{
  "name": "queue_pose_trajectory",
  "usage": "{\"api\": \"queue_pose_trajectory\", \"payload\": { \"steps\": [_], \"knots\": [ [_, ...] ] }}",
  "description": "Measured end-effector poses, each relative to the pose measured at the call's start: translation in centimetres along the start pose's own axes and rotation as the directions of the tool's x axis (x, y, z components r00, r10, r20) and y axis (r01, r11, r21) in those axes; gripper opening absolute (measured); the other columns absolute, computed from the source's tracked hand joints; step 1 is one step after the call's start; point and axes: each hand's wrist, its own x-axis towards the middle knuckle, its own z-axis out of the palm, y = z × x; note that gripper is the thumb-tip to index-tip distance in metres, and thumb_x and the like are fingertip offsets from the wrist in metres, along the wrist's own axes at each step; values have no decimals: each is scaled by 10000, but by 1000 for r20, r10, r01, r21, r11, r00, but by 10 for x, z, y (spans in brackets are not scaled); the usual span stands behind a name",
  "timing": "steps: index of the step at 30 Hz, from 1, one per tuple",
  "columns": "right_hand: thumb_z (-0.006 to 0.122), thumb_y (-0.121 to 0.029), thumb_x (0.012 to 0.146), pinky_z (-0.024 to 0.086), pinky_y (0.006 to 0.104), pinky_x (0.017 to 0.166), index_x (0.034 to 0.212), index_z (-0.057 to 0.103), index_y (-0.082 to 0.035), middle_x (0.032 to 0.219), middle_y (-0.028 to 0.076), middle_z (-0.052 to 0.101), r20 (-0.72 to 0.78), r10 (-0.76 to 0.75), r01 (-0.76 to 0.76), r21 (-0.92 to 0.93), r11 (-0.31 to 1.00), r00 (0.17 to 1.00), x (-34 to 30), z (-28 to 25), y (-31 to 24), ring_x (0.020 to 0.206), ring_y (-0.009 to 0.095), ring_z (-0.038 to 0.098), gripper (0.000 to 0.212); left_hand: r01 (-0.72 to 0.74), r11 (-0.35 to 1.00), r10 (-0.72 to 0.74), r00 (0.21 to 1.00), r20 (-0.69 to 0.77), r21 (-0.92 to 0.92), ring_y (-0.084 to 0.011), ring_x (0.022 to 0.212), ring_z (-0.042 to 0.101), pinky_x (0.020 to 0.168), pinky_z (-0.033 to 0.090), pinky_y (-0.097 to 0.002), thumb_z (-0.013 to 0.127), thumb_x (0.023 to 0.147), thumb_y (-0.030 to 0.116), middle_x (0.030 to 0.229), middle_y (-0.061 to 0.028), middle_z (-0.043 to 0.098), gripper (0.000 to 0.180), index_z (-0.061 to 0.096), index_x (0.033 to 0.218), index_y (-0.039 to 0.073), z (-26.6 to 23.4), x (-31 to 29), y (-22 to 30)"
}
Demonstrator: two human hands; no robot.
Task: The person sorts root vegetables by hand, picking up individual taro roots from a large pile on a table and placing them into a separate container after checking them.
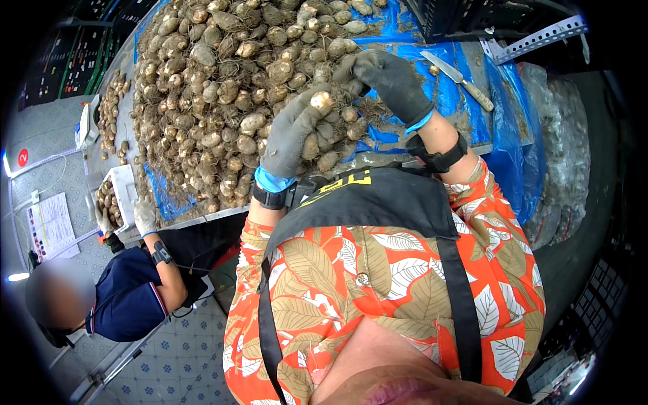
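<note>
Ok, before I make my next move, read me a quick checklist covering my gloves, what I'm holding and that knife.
1. Gloves worn: ok, on both the left hand and the right hand.
2. Tuber secure in the left hand: ok as far as I can see, pale end showing.
3. Right hand's grip: cannot tell, its fingertips are hard to make out.
4. Knife apart from both hands: ok, lying to the right of them.
5. Knife blade covered: not ok, it lies bare.
6. Co-worker's hand away from the knife: ok, far over on the left.
</note>
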Motion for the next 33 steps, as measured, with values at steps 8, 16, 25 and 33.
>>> {"api": "queue_pose_trajectory", "payload": {
  "steps": [8,16,25,33],
  "knots": [
    [565,-251,864,520,362,631,911,660,-177,803,60,610,312,-441,533,-613,583,841,-14,20,-1,728,249,633,129,-95,991,107,985,132,-93,-96,759,587,668,495,-225,514,951,293,1006,-69,635,561,373,1416,13,0,2,-8],
    [604,-306,863,506,379,713,971,681,-89,882,98,656,486,38,193,-417,888,873,-14,19,-6,836,275,643,254,-62,889,115,989,90,-453,-156,734,616,608,507,-210,566,920,216,1075,-148,616,553,379,1381,-25,-18,13,-21],
    [584,-462,852,514,370,700,920,624,-64,846,121,659,204,63,69,-581,811,977,-5,23,-22,818,272,660,406,-44,951,69,995,69,-307,-118,751,616,616,517,-211,570,915,168,1070,-128,612,474,444,1319,-43,-26,27,-31],
    [578,-278,850,518,374,715,993,657,-139,934,60,650,594,-149,465,-425,777,791,-15,22,-18,821,254,650,215,-43,989,47,999,27,-141,-96,886,598,694,505,-211,525,956,217,1154,-69,596,397,528,1267,-30,-18,20,-14]
  ]
}}
